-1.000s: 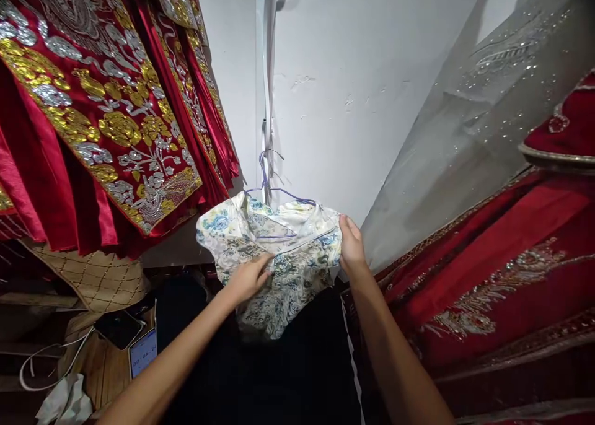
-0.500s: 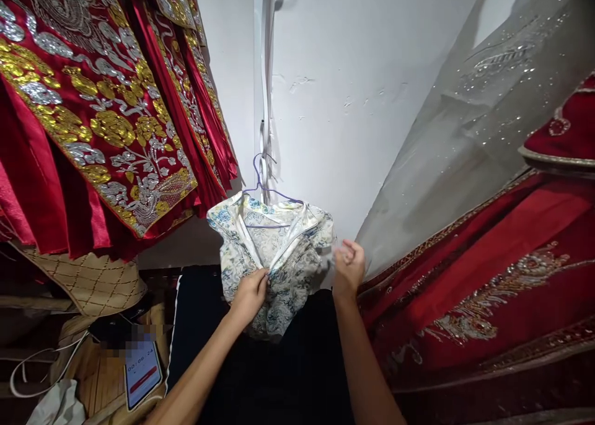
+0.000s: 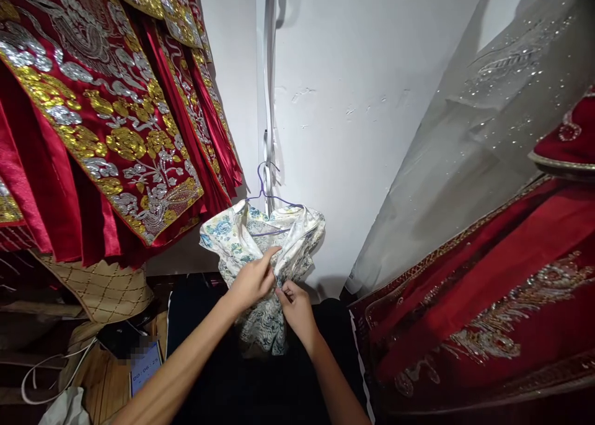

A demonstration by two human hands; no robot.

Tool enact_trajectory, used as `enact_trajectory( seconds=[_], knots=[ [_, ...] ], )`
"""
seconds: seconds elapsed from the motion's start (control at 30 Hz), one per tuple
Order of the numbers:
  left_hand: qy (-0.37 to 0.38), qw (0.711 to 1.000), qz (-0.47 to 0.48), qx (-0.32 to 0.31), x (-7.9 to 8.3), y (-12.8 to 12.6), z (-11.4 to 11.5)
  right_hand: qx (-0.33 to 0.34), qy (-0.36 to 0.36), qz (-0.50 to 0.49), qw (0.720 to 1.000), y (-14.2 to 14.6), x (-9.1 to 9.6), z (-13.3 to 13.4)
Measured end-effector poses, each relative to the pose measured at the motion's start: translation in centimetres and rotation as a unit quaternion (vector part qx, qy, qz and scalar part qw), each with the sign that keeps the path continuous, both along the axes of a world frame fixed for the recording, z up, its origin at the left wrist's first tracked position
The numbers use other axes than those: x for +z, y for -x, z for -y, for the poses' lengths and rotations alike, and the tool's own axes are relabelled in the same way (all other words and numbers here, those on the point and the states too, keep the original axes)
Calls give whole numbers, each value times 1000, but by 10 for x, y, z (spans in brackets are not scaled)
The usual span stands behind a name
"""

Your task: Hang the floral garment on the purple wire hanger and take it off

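Observation:
A white floral blouse (image 3: 223, 234) with blue and green print hangs on a purple wire hanger (image 3: 263, 183) in front of the wall. My left hand (image 3: 253, 282) is closed on the blouse's front, near the bottom of the V-shaped neckline, with the thumb pointing up and right. Just right of it and slightly lower, my right hand (image 3: 294, 301) pinches the front edge of the same blouse. What lies between the fingertips is too small to make out. Below the hands the blouse's lower part hangs gathered over dark cloth.
Red garments with gold and silver embroidery (image 3: 125, 143) hang at left. A sheer sparkly cover (image 3: 432, 165) and red beaded garments (image 3: 483, 301) stand at right. A phone with a timer (image 3: 145, 369) lies on a wooden surface (image 3: 100, 375) at lower left, near a white cable (image 3: 28, 375).
My right hand has come in from the blouse's right side to its front, beside my left hand. The blouse's front is now more bunched. The view has shifted slightly.

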State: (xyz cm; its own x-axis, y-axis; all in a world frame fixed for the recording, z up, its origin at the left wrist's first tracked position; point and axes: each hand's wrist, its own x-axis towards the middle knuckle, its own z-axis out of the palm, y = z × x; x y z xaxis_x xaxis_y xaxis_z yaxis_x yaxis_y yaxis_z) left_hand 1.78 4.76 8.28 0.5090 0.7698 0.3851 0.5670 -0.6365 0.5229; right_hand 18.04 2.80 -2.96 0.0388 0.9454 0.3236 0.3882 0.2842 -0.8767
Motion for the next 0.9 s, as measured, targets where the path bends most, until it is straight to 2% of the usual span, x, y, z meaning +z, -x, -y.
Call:
enact_trajectory(
  seconds=[0.1,0.23,0.37,0.43,0.57,0.63,0.67,0.8,0.87,0.9],
  knots=[
    [-81,994,-72,-16,27,7,-21,4,22,-10,1000,-1,-17,7],
    [-139,982,-130,-21,66,8,-43,16,40,-56,998,5,-35,12],
    [-157,971,-176,-28,103,9,-55,26,42,-71,996,5,-35,12],
    [-175,970,-168,-28,119,13,-58,30,47,-71,996,3,-34,15],
    [-210,971,-113,-19,135,24,-51,64,71,-58,994,-7,-27,20],
    [-216,971,-100,-11,135,26,-44,76,61,-42,994,-13,-7,16],
    [-218,971,-94,-5,133,27,-41,79,47,-36,995,-16,10,12],
    [-227,973,-47,13,118,28,-34,70,-58,-54,994,-19,106,-19],
    [-222,975,-21,12,110,28,-32,62,-117,-24,991,-15,152,-37],
    [-216,976,-3,15,106,28,-31,69,-144,13,987,-12,169,-45]
  ],
)
